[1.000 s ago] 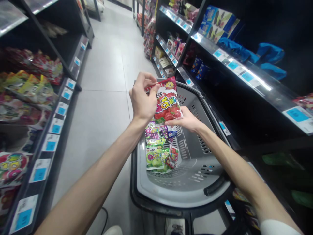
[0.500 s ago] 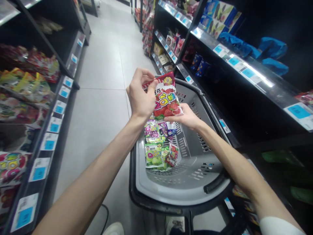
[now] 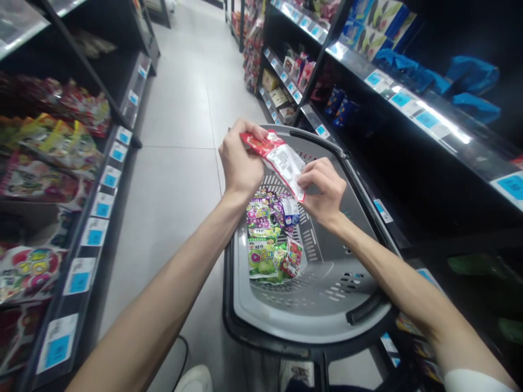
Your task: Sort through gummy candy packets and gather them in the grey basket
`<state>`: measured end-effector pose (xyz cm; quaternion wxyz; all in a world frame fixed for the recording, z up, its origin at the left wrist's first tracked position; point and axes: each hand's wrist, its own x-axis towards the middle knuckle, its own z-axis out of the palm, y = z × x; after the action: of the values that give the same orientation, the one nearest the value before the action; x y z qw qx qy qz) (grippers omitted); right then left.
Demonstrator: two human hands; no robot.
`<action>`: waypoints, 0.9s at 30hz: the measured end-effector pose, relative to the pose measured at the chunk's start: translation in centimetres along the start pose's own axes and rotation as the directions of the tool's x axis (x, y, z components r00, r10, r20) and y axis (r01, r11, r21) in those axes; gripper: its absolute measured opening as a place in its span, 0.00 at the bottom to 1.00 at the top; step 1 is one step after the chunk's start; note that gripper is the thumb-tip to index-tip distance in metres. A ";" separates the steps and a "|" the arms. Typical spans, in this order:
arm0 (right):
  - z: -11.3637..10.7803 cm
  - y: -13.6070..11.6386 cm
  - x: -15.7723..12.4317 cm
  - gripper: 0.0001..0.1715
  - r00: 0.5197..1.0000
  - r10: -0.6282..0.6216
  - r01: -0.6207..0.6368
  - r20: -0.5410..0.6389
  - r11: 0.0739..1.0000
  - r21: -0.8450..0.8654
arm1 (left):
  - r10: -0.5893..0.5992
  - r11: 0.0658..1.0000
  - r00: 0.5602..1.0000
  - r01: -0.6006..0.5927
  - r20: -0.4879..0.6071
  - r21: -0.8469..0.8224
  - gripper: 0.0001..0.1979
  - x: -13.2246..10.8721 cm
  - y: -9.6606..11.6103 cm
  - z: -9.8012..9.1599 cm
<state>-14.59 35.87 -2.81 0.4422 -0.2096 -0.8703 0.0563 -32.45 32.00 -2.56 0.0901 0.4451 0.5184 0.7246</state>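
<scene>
Between my two hands is a red and white bag of gummy candy (image 3: pixel 281 160), held above the basket with its pale printed back turned up. My left hand (image 3: pixel 243 160) grips its red end at the upper left. Pinched in my right hand (image 3: pixel 324 190) is the lower right end. Below them stands the grey shopping basket (image 3: pixel 327 321). Inside it, along the left side, lie a green candy bag (image 3: pixel 262 260), purple candy bags (image 3: pixel 259 214) and a small red candy bag (image 3: pixel 293 256).
Shelves with price tags line both sides of a grey tiled aisle (image 3: pixel 183 98). Yellow candy bags (image 3: pixel 61 139) fill part of the left shelf (image 3: pixel 96 231). On the right shelf (image 3: pixel 412 103) lie blue packages (image 3: pixel 469 76). A shoe (image 3: pixel 196 379) shows at the bottom.
The candy bag has been turned from its strawberry-printed front to its back. My right hand has shifted from supporting it underneath to pinching its end.
</scene>
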 end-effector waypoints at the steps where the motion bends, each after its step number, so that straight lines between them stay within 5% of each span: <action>1: -0.1 0.1 -0.1 0.15 0.996 -0.088 0.086 -0.020 0.994 -0.071 | -0.002 1.000 1.000 0.002 0.007 -0.009 0.09 -0.1 0.1 0.1; 4: -0.5 0.5 -0.4 0.18 0.962 -0.271 0.266 0.015 0.930 -0.252 | -0.006 0.998 1.000 0.006 0.007 -0.055 0.11 0.0 0.2 0.4; 10: -1.3 0.4 -0.6 0.19 0.921 -0.343 0.385 0.183 0.870 -0.308 | -0.043 0.994 0.999 0.039 -0.033 -0.103 0.08 0.2 0.3 0.9; 17: -1.4 0.3 -0.5 0.21 0.936 -0.246 0.312 0.252 0.911 -0.269 | -0.008 0.996 0.997 0.001 -0.077 -0.087 0.07 0.1 0.7 0.8; 27: -1.0 0.7 -0.6 0.18 0.938 -0.273 0.330 0.216 0.893 -0.305 | -0.044 0.996 0.997 0.039 -0.069 -0.080 0.06 0.1 0.8 0.7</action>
<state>-13.26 36.16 -2.90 0.3285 -0.1387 -0.9229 -0.1454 -31.69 32.14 -1.78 0.1042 0.4047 0.5015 0.7575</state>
